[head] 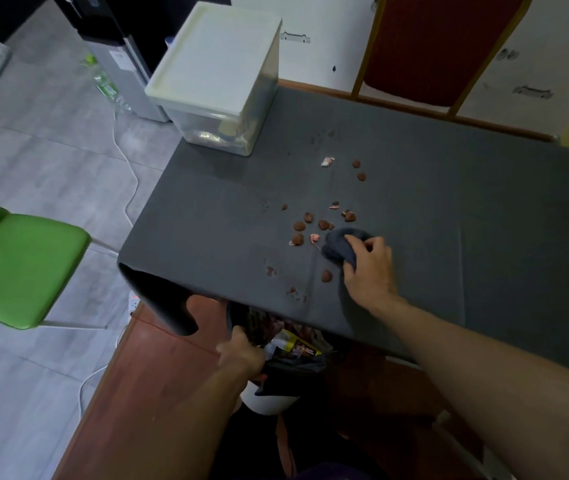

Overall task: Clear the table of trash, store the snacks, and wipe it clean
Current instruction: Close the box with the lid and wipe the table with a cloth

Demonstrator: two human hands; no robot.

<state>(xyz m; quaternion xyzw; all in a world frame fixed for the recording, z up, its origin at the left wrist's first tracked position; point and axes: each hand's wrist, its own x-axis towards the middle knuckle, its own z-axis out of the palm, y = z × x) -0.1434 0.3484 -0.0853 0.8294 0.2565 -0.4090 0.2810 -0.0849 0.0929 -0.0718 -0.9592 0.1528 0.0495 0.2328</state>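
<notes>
Grips a bunched dark cloth in the right hand, fingers curled round it, down on the grey tabletop. Just left of the cloth and beyond it: scattered brown crumbs and pale scraps. Clutches the rim of a black trash bag in the left hand, well in front and left of the cloth. Far back-left of the cloth: a lidded clear box.

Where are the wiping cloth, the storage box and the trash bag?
wiping cloth (335, 249), head view, its bunched exposed fold.
storage box (214, 53), head view, middle of its white lid.
trash bag (293, 374), head view, its black folded rim.
</notes>
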